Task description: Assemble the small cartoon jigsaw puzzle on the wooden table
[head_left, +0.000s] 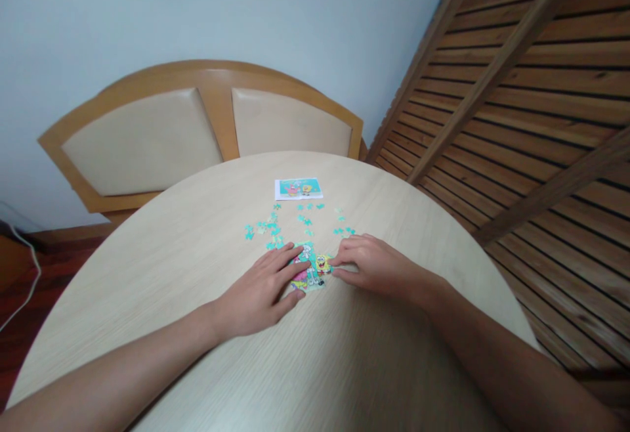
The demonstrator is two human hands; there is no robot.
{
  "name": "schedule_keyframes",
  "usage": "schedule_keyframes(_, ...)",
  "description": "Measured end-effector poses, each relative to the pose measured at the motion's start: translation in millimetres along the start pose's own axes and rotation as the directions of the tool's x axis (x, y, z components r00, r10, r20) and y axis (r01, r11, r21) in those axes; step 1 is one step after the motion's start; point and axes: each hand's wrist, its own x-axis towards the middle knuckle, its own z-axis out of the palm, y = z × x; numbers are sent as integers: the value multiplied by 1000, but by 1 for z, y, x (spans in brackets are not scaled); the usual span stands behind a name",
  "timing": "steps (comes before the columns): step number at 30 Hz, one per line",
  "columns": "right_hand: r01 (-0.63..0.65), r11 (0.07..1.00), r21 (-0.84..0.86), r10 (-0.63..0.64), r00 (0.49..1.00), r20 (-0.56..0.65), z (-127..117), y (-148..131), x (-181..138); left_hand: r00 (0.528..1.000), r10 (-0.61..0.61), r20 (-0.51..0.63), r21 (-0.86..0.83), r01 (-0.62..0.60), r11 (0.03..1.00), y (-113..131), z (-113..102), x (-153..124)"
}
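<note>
A small, partly joined cartoon jigsaw (313, 269) lies in the middle of the round pale wood table (197, 274). My left hand (263, 291) lies flat on the jigsaw's left side, fingers stretched out and pressing on it. My right hand (375, 264) rests at the jigsaw's right edge, fingers loosely curled, fingertips touching the edge pieces. Several loose turquoise pieces (275, 228) are scattered just beyond the jigsaw. Further back lies the reference picture card (298, 188).
A wooden bench with two beige padded back panels (147, 136) stands behind the table against a pale wall. A slatted wooden panel (531, 90) leans at the right. A white cable (24, 274) runs over the red floor at the left.
</note>
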Motion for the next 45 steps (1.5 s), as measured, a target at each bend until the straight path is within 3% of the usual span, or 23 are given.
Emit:
schedule_keyframes(11,-9,998,63,9,1000,-12,-2,-3,0,989,-27,-148,-109,11,994,-4,-5,14)
schedule_keyframes(17,-13,997,77,14,1000,-7,-3,-3,1,958,-190,-217,70,210,975,-55,-10,44)
schedule_keyframes(21,-18,997,81,17,1000,2,-4,-4,1,957,-225,-181,155,254,955,-89,-7,61)
schedule_keyframes(24,-25,996,82,25,1000,5,-5,-4,1,956,-246,-161,178,274,945,-97,-7,67)
schedule_keyframes(27,-27,996,87,27,1000,3,-5,-5,1,969,-181,-168,201,213,956,-90,-8,64)
schedule_keyframes(37,-25,995,96,31,998,-60,4,-2,1,995,13,-103,179,5,984,-27,-4,49)
schedule_keyframes(45,-4,993,115,14,997,-80,5,0,0,997,77,-33,112,-73,991,-13,6,64)
